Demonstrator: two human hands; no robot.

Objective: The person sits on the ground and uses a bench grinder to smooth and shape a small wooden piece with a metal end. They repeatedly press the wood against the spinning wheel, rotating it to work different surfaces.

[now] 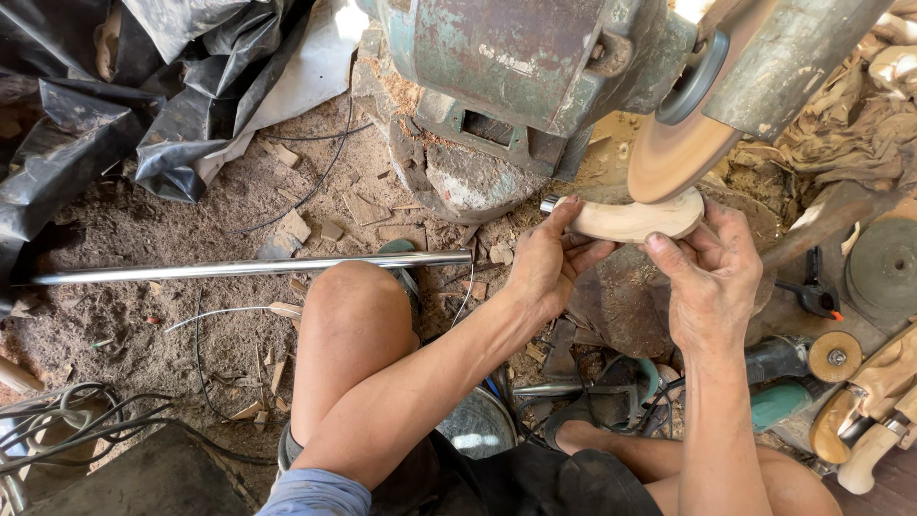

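Both hands closed on pale wooden piece [635, 218]: left hand [546, 263], right hand [702, 277], pressing it under sanding disc [673, 153]. Risk: fingertips just below the disc; a slip or snag could abrade them or throw the piece.

Bright, sharp daylight from above; soft shadows, slight glare.

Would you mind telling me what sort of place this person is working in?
Probably a small woodworking shop: both hands press a pale wooden piece against a sanding disc on an old green machine, with wood chips littering the dirt floor.
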